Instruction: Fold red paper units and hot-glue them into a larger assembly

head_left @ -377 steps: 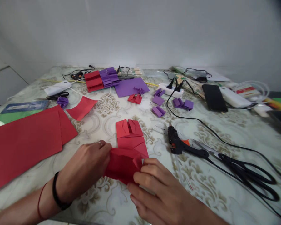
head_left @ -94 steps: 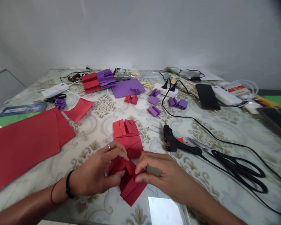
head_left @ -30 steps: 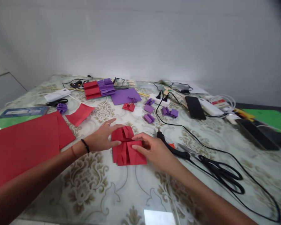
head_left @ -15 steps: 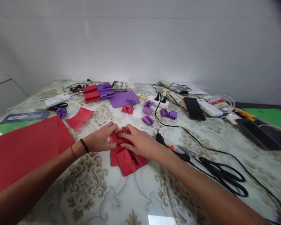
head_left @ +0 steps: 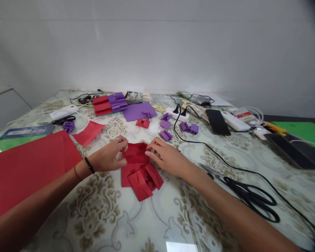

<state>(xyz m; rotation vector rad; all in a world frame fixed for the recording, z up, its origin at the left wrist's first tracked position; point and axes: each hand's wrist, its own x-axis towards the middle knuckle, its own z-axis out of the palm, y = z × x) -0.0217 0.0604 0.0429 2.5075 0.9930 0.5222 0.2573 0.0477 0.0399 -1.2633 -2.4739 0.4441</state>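
Observation:
Between my hands a creased red paper sheet (head_left: 136, 154) lies on the table, its far edge lifted. My left hand (head_left: 112, 154) has its fingers closed on the sheet's left edge. On the opposite side, the fingertips of my right hand (head_left: 164, 155) pinch the upper right corner. A folded red paper piece (head_left: 144, 180) rests on the near part of the sheet, its flaps partly raised. Farther off sit a small folded red piece (head_left: 143, 123) and several folded purple paper pieces (head_left: 166, 135).
Large red paper (head_left: 28, 168) covers the left side. Black-handled scissors (head_left: 246, 196) lie at right, with a black cable (head_left: 220, 154) running past. A white power strip (head_left: 177, 114), a phone (head_left: 217, 121) and purple paper (head_left: 139, 111) are toward the back.
My hands have moved apart to the sheet's two sides. The red sheet is now spread flatter between them, and its middle shows.

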